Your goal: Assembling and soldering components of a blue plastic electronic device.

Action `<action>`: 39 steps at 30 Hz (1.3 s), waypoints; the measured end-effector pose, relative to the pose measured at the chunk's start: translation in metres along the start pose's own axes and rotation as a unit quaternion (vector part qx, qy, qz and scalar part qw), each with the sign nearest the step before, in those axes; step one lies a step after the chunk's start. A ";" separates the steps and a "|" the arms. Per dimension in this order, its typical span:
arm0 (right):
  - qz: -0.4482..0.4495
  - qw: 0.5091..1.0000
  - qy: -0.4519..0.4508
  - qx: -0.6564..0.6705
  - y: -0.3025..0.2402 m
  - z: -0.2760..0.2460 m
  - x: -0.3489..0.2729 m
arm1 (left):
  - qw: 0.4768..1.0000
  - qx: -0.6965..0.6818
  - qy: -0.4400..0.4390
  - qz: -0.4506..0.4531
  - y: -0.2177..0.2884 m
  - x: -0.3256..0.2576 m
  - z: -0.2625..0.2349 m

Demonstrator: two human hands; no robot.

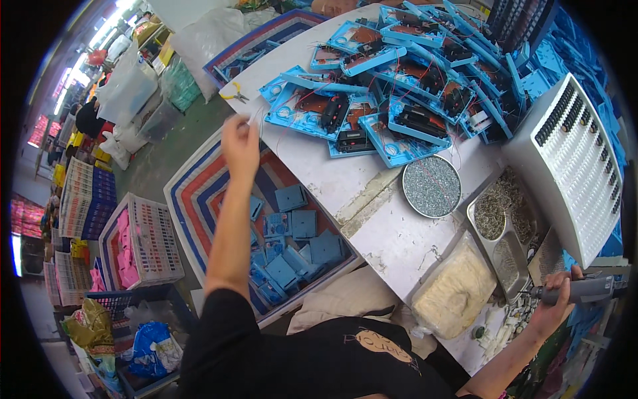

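Observation:
My left hand (240, 147) is raised over the table's left edge, its fingers smeared by motion, so what they hold, if anything, does not show. Just beyond it lies a small pair of yellow-handled nippers (234, 95). At the lower right my right hand (557, 307) is wrapped round a grey electric screwdriver (579, 290), its tip pointing left. Across the far side of the table, open blue plastic cases (312, 110) are heaped, with black parts and thin red wires inside. Below my left forearm, closed blue cases (282, 271) lie in a striped lined bin (193, 193).
A round dish of small grey metal pieces (432, 187) sits mid-table. Beside it are a metal tray of screws (492, 211), a bagged yellowish block (455, 286) and a tilted white rack with black pieces (571, 173). Crates with pink items (143, 246) stand on the floor at left.

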State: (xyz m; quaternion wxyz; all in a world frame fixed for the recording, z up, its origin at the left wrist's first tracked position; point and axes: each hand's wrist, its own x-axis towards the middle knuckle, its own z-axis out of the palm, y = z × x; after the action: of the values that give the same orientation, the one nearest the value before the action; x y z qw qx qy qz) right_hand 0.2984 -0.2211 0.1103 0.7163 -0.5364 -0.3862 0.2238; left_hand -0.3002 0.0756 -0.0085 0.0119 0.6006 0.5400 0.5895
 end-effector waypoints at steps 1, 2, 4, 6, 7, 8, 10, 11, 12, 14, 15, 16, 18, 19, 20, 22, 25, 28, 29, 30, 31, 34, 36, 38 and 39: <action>-0.004 1.000 0.005 -0.007 0.002 0.004 -0.001 | 0.992 -0.011 -0.069 -0.101 0.005 0.038 0.010; -0.004 1.000 -0.008 -0.010 0.001 0.004 -0.002 | 0.975 -0.008 -0.121 -0.188 0.018 0.069 0.029; -0.002 0.999 -0.038 -0.011 -0.001 0.000 -0.005 | 0.949 0.108 -0.169 -0.244 0.007 0.113 0.055; -0.013 0.999 -0.039 -0.035 -0.003 -0.006 -0.008 | 0.905 0.091 -0.234 -0.345 -0.004 0.141 0.075; -0.018 0.998 -0.038 -0.049 -0.007 -0.008 -0.010 | 0.876 0.081 -0.266 -0.393 -0.008 0.151 0.083; -0.029 0.998 -0.028 -0.055 -0.008 -0.007 -0.012 | 0.861 0.047 -0.283 -0.420 -0.013 0.158 0.087; -0.053 0.996 -0.008 -0.077 -0.016 -0.002 -0.015 | 0.821 -0.028 -0.318 -0.473 -0.020 0.163 0.100; -0.050 0.996 -0.005 -0.073 -0.016 -0.005 -0.016 | 0.816 -0.018 -0.332 -0.472 -0.024 0.166 0.102; -0.051 0.996 0.001 -0.070 -0.017 -0.007 -0.017 | 0.813 -0.011 -0.347 -0.468 -0.020 0.172 0.106; -0.049 0.997 -0.002 -0.061 -0.014 -0.015 -0.016 | 0.829 -0.013 -0.354 -0.433 -0.010 0.183 0.109; -0.046 0.997 -0.010 -0.056 -0.012 -0.019 -0.015 | 0.851 -0.011 -0.346 -0.394 -0.002 0.189 0.110; -0.042 0.998 -0.019 -0.052 -0.011 -0.022 -0.015 | 0.872 -0.009 -0.336 -0.355 0.006 0.196 0.110; -0.047 0.997 -0.012 -0.058 -0.010 -0.020 -0.016 | 0.900 0.017 -0.337 -0.275 0.017 0.215 0.098; -0.047 0.997 -0.009 -0.059 -0.010 -0.017 -0.017 | 0.910 0.043 -0.331 -0.246 0.028 0.222 0.083; -0.056 0.996 -0.006 -0.068 -0.008 -0.019 -0.016 | 0.919 0.070 -0.322 -0.217 0.040 0.227 0.063; -0.151 0.958 0.090 -0.225 -0.016 0.004 -0.023 | 0.930 0.108 -0.304 -0.174 0.061 0.233 0.014; -0.319 0.902 0.119 -0.265 -0.027 0.029 -0.050 | 0.960 0.028 -0.235 -0.148 0.077 0.204 -0.045; -0.220 0.957 -0.174 -0.077 -0.023 0.054 -0.093 | 0.966 -0.058 -0.220 -0.127 0.124 0.121 -0.058; -0.003 0.980 -0.188 -0.062 -0.021 0.079 -0.110 | 0.960 -0.091 -0.236 -0.116 0.140 0.087 -0.047; 0.154 0.938 -0.309 -0.036 -0.012 0.097 -0.105 | 0.948 -0.140 -0.245 -0.149 0.158 0.050 -0.037; 0.273 0.899 -0.338 0.058 0.014 0.116 -0.107 | 0.930 -0.188 -0.256 -0.184 0.174 0.013 -0.026; 0.295 0.845 -0.273 0.353 0.058 0.155 -0.117 | 0.876 -0.269 -0.315 -0.247 0.233 -0.087 0.001; 0.316 0.858 -0.204 0.351 0.061 0.131 -0.120 | 0.845 -0.296 -0.361 -0.261 0.258 -0.137 0.007; 0.306 0.899 -0.131 0.283 0.052 0.105 -0.121 | 0.810 -0.330 -0.406 -0.264 0.278 -0.169 0.011; 0.294 0.926 -0.119 0.207 0.047 0.091 -0.122 | 0.797 -0.334 -0.434 -0.255 0.281 -0.180 0.014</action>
State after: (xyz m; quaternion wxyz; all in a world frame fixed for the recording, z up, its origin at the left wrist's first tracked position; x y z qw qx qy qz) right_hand 0.1572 -0.2416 0.0398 0.6624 -0.4353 -0.2385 0.5611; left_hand -0.0618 -0.1518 0.0449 0.5947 0.5928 0.3819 0.3862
